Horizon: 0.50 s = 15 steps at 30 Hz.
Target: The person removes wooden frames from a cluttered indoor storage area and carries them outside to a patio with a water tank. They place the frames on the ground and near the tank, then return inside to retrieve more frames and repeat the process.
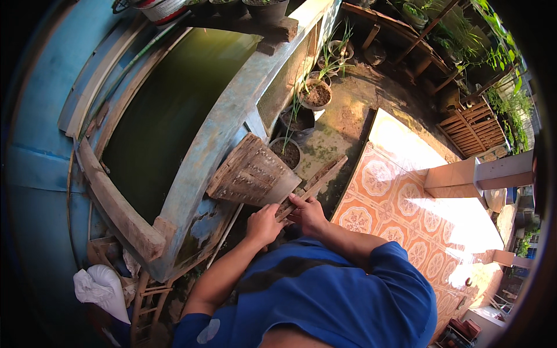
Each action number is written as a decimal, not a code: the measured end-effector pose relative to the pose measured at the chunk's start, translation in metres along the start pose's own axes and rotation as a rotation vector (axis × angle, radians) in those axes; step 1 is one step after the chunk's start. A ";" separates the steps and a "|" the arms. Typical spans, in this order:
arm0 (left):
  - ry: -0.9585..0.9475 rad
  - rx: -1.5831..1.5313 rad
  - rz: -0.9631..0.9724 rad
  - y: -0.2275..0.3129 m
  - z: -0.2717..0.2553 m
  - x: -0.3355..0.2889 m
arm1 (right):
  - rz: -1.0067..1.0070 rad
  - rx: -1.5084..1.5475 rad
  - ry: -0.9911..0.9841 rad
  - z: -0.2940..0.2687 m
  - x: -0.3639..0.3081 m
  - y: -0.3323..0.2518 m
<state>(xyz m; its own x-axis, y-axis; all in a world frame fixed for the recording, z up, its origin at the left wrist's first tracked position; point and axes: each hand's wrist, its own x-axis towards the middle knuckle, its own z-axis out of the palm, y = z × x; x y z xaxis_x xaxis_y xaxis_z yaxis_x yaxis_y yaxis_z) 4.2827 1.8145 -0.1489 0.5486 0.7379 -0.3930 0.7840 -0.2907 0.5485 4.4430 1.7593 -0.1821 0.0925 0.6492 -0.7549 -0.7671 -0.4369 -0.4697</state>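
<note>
My left hand (265,224) is closed at the near end of a rough wooden strip (324,174), with its fingers partly hidden. My right hand (309,214) grips the same strip a little farther right, thumb lying along it. The strip slants away to the upper right. Just beyond my left hand is a weathered wooden board (252,171), tilted and flecked with pale specks; its lower edge comes close to both hands. Whether the board and the strip are joined, I cannot tell.
A blue-walled tank (191,145) of murky green water (168,98) stands on the left. Potted plants (316,94) line its right side. Orange patterned tiles (377,180) form a raised floor at right. A small wooden ladder (152,301) and white sack (101,290) are lower left.
</note>
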 end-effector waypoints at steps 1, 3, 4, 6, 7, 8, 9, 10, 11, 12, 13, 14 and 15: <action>-0.007 -0.016 0.013 -0.001 -0.001 -0.001 | -0.004 0.001 0.003 -0.002 0.001 0.001; -0.051 -0.097 0.052 -0.006 -0.003 -0.004 | 0.001 -0.023 0.017 -0.005 0.005 0.002; -0.074 -0.132 0.070 -0.010 -0.003 -0.007 | 0.006 -0.020 0.030 -0.006 0.007 0.003; -0.065 -0.214 0.040 -0.026 0.000 -0.015 | -0.011 -0.062 0.019 -0.010 0.010 0.005; -0.054 -0.251 0.030 -0.037 0.002 -0.021 | -0.002 -0.087 0.023 -0.011 0.013 0.005; -0.032 -0.305 -0.013 -0.050 0.005 -0.026 | 0.017 -0.109 0.041 -0.013 0.015 0.005; -0.003 -0.359 -0.049 -0.066 0.009 -0.033 | 0.021 -0.116 0.024 -0.014 0.017 0.005; 0.038 -0.423 -0.069 -0.084 0.013 -0.039 | 0.034 -0.121 0.021 -0.015 0.020 0.003; 0.050 -0.486 -0.157 -0.104 0.019 -0.048 | 0.056 -0.127 0.030 -0.017 0.021 0.002; 0.078 -0.571 -0.229 -0.124 0.026 -0.059 | 0.031 -0.133 0.016 -0.018 0.021 0.002; 0.112 -0.616 -0.305 -0.145 0.033 -0.070 | 0.014 -0.141 0.010 -0.020 0.021 0.001; 0.132 -0.675 -0.419 -0.165 0.041 -0.084 | -0.006 -0.150 0.004 -0.021 0.022 -0.001; 0.175 -0.686 -0.459 -0.184 0.049 -0.100 | -0.012 -0.156 0.020 -0.023 0.024 -0.002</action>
<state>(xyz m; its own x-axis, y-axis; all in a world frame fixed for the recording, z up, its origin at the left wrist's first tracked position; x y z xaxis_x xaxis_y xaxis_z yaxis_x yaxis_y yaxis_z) 4.0977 1.7641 -0.2467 0.1216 0.7924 -0.5978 0.5367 0.4541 0.7112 4.4610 1.7610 -0.2096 0.1150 0.6435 -0.7567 -0.6584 -0.5211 -0.5432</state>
